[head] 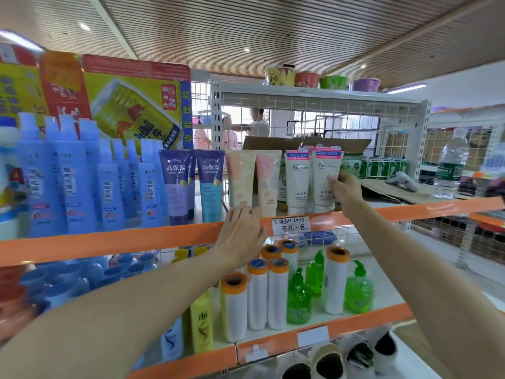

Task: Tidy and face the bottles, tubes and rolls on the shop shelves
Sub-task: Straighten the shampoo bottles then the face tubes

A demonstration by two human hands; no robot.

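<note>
On the upper shelf stand tubes in a row: two purple and teal tubes [210,181], two pastel tubes [240,176], and two white facial tubes. My right hand [345,191] grips the rightmost white facial tube [325,176] at its right side, fingers curled round it. The other white tube [297,181] stands beside it. My left hand [240,233] lies with relaxed fingers on the orange shelf edge [136,242], just below the pastel tubes. Blue bottles [68,181] fill the shelf's left part. White rolls with orange caps [257,294] and green pump bottles [358,291] stand on the lower shelf.
A handwritten price label [291,225] sticks on the shelf edge. Flat cardboard [396,191], a white tool [401,180] and a water bottle [451,165] sit at the right. Drink cartons [131,105] stand behind the blue bottles. Yellow bottles [202,321] and shoes [328,359] are lower down.
</note>
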